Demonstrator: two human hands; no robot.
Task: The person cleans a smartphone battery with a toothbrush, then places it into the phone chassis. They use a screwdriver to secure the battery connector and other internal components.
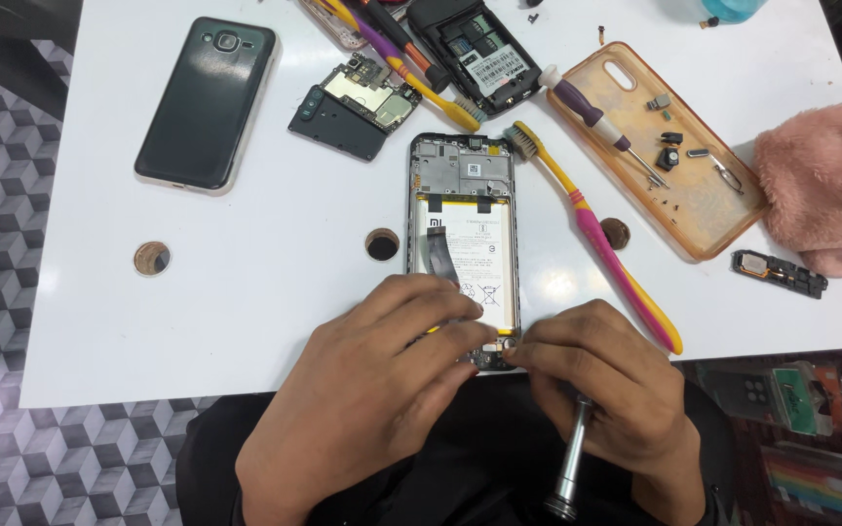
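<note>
**Both hands at the bottom of an opened phone**

A white table (246, 292) bears an opened phone (462, 195), back off and battery showing, at its near edge. The left hand (382, 380) rests on the phone's lower end, fingers curled loosely, holding nothing visible. The right hand (601, 380) pinches a metal screwdriver (571, 458) there. A pink-and-yellow toothbrush (596, 234) lies just beside the phone.

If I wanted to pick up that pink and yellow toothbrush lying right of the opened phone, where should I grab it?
Probably the toothbrush by its pink middle handle, from above, fingers across its width. It lies flat and slanted on the white table, with bare table on both sides there; its bristle end sits close to the opened phone.
</note>
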